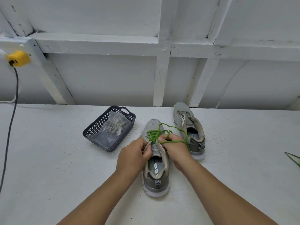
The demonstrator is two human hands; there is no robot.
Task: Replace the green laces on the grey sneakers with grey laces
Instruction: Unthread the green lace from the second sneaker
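Observation:
A grey sneaker (156, 181) lies in front of me, toe pointing away, with a green lace (155, 133) loosened over its upper eyelets. My left hand (134, 155) grips the left side of the sneaker's collar. My right hand (174, 146) pinches the green lace, which loops across its fingers and trails off to the right. A second grey sneaker (189, 127) with no lace in it lies just behind and to the right. Grey laces (116, 125) sit in a clear plastic bag inside a dark basket (91, 132) to the left.
The white table (56, 159) ends at a white framed wall (162, 70) behind the shoes. A yellow plug (18, 58) with a dark cable (9, 127) hangs at far left. Something green (294, 158) shows at the right edge.

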